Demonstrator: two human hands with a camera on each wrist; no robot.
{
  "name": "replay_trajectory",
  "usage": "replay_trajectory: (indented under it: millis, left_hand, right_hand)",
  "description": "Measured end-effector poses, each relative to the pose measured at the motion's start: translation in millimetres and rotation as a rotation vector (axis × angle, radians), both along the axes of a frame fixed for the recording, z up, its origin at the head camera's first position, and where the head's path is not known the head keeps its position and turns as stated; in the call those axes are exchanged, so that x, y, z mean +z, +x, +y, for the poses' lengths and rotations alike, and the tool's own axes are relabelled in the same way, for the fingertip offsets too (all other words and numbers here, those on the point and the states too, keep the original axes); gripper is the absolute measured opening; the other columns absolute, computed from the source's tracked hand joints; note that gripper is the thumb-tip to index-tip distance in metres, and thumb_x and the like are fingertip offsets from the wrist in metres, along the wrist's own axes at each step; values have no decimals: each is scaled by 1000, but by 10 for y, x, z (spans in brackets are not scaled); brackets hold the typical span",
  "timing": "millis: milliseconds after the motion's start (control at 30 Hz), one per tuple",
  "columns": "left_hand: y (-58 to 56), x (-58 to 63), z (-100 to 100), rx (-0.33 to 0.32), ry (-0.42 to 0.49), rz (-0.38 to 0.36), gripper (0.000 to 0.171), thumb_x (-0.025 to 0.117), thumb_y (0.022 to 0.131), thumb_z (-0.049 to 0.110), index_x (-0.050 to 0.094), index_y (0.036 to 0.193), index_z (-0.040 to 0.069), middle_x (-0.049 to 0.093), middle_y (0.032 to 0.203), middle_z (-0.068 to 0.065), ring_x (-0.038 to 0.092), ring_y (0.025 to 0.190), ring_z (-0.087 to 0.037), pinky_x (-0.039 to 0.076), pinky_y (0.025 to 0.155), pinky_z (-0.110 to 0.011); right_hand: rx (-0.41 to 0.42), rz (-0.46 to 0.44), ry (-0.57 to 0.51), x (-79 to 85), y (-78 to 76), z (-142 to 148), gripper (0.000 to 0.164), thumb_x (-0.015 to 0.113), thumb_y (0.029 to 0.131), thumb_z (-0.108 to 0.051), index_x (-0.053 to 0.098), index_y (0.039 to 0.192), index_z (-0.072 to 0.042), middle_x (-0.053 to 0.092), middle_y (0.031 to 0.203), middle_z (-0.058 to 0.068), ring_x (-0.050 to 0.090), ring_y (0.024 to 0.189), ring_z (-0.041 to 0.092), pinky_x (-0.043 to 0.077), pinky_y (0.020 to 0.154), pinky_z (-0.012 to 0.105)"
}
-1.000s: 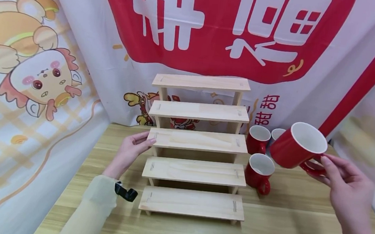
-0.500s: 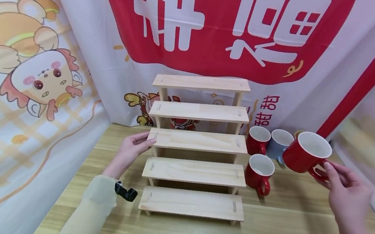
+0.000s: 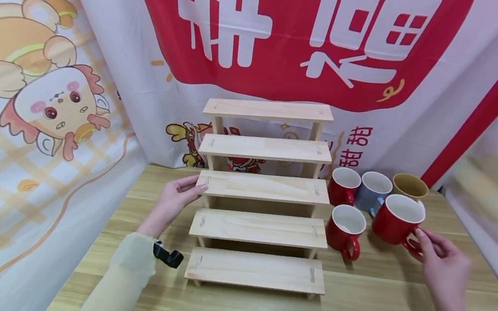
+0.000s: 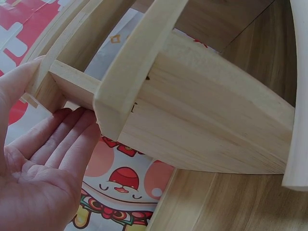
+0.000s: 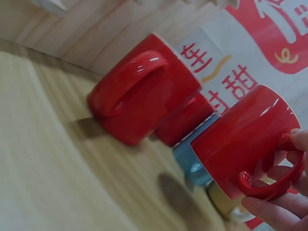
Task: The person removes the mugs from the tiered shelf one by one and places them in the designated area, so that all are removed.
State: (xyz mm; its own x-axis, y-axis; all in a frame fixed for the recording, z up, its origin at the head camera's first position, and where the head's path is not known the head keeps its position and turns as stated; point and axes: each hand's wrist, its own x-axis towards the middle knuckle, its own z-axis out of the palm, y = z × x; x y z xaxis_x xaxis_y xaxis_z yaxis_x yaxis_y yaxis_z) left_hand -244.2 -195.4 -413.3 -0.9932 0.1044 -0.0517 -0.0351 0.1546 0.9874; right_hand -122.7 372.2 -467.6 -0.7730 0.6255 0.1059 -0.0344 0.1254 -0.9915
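Note:
A light wooden five-tier stepped display stand stands on the table. My left hand pinches the left end of its middle tier, thumb on top and fingers below; the left wrist view shows those fingers bent under the board. On the right side, my right hand grips a red mug by its handle. White inside, that mug hangs slightly above the table, with a shadow below it in the right wrist view. Left of it, another red mug stands beside the stand.
Behind stand a red mug, a light blue mug and a mustard-yellow mug, partly hidden by the held one. Printed cloth hangs behind the stand and along both sides of the wood-grain table.
My right hand has lowered the red mug and moved it back to the right, then slightly left, uncovering the blue and yellow mugs. The left hand stays on the stand.

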Motion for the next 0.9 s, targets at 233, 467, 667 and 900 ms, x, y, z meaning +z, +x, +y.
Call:
replay_trajectory:
  millis: [233,467,667,900]
  left_hand:
    - [-5,-12,8,9,8,0,70,78,92,36,51,146,0,61,136,-20,62,119,-24,52,98,-27]
    - [-2,-7,7,11,16,7,70,79,92,35,51,146,-1,61,136,-20,62,119,-25,52,98,-28]
    - [9,-6,-3,16,6,9,67,77,94,32,51,146,-1,60,137,-22,62,119,-23,51,99,-29]
    - [7,-3,12,11,7,8,66,76,95,31,50,146,-1,59,138,-22,62,119,-23,51,100,-28]
  right_hand:
    - [-12,-97,83,-166,34,-50,22,76,94,-24,78,108,-7,72,83,-23,69,76,-5,56,60,13]
    - [-45,-123,140,-241,21,-100,24,77,94,-24,77,108,-4,68,77,-28,67,73,-8,53,60,9]
    - [-63,-131,124,-284,32,-141,22,77,94,-22,77,106,-4,67,76,-27,67,73,-7,54,60,10]
    - [-23,-140,125,-345,125,-140,23,77,94,-23,76,108,-5,71,79,-23,68,74,-6,53,62,9]
